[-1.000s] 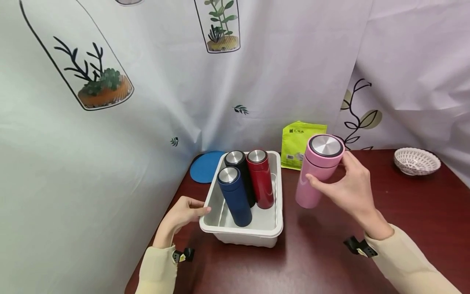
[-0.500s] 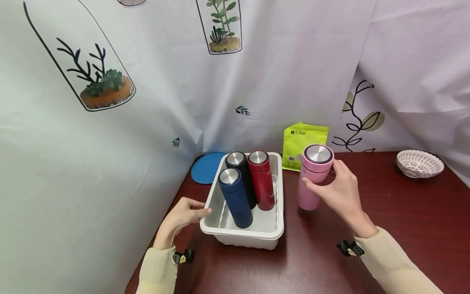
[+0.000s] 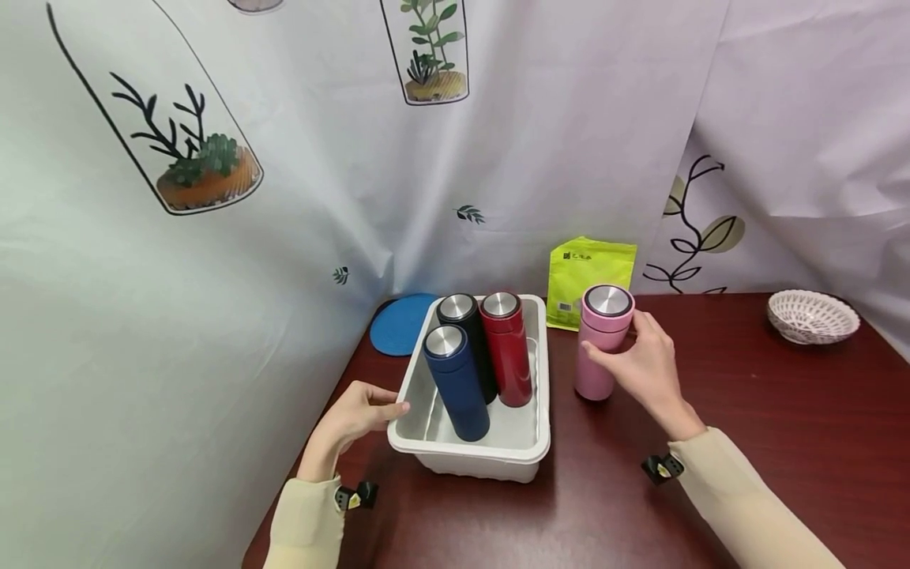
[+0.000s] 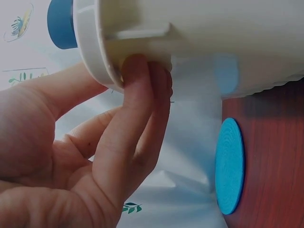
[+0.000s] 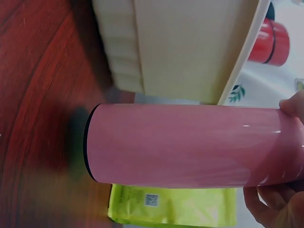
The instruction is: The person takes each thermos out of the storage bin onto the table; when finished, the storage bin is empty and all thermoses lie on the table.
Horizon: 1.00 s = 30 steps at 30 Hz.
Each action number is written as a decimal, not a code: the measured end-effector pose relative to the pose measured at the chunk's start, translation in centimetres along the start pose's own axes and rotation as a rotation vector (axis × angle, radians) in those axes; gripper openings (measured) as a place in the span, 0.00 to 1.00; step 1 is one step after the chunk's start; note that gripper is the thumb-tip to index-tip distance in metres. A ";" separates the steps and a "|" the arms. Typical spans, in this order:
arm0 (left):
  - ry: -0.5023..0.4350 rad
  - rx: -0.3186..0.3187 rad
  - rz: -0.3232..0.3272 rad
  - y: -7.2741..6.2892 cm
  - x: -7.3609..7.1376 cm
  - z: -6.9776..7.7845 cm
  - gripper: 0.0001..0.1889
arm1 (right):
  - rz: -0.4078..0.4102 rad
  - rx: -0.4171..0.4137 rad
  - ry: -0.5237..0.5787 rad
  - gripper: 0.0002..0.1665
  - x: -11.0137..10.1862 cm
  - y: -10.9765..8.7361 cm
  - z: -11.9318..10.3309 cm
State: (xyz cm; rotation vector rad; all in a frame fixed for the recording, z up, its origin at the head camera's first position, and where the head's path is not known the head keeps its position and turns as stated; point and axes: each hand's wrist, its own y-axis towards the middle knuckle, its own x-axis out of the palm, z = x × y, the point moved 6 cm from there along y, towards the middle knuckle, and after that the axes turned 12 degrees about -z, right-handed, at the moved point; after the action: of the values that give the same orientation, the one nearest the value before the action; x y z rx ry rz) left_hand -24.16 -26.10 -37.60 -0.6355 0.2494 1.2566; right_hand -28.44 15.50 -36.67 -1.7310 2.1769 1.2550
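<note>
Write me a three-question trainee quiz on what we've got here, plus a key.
1. How many bottles are inside the white bin?
2. True or false: the left hand holds the bin's rim.
3. In the head view, what does the pink bottle partly cover: a) woven basket, b) yellow-green packet, c) blue disc?

Key:
1. Three: the blue bottle, the black bottle and the red bottle.
2. True.
3. b.

No word can be read with certainty. On the yellow-green packet (image 3: 569, 278), behind the pink bottle (image 3: 603, 336) in the head view, dark characters (image 3: 577, 256) stand higher than the bottle — too small for reading. Just left of the bottle, the packet shows a square code (image 5: 151, 199) — QR-like.
</note>
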 end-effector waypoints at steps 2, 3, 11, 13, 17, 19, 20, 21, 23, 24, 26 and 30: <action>-0.002 0.005 -0.001 0.0 0.0 0.0 0.15 | -0.010 0.014 -0.002 0.34 0.3 0.3 0.5; -0.003 0.006 -0.003 0.0 0.0 0.0 0.15 | -0.014 0.022 -0.002 0.34 0.5 0.4 0.8; 0.003 0.016 -0.010 0.0 0.1 0.0 0.18 | -0.030 0.078 -0.011 0.35 1.4 0.9 1.9; 0.004 0.020 -0.014 -0.1 0.1 0.0 0.18 | -0.038 0.085 -0.010 0.36 1.6 1.0 1.9; 0.003 0.023 -0.009 -0.2 0.1 0.0 0.17 | -0.072 0.095 -0.013 0.38 1.7 1.1 1.9; -0.003 0.017 -0.003 -0.2 0.2 -0.1 0.17 | -0.087 0.103 -0.010 0.39 1.8 1.0 2.0; 0.000 0.016 -0.003 -0.3 0.2 -0.1 0.16 | -0.090 0.109 -0.007 0.40 1.8 1.0 2.0; 0.003 0.016 0.000 -0.3 0.2 -0.1 0.16 | -0.092 0.115 -0.001 0.40 1.9 0.9 2.1; 0.016 0.018 0.004 -0.4 0.1 0.0 0.15 | -0.092 0.127 0.023 0.41 2.2 0.8 2.3; 0.022 0.020 0.004 -0.4 0.1 0.0 0.15 | -0.091 0.131 0.033 0.42 2.3 0.8 2.3; 0.035 0.020 0.009 -0.4 0.0 0.1 0.15 | -0.091 0.136 0.051 0.42 2.6 0.9 2.5; 0.044 0.017 0.008 -0.3 0.1 0.1 0.15 | -0.105 0.143 0.065 0.43 2.8 1.0 2.6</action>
State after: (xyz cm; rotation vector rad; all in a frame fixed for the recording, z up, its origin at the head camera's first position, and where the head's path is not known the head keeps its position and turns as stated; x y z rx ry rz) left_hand -23.88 -25.95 -37.48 -0.6486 0.2996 1.2482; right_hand -31.34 15.05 -39.32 -1.8254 2.1215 1.0067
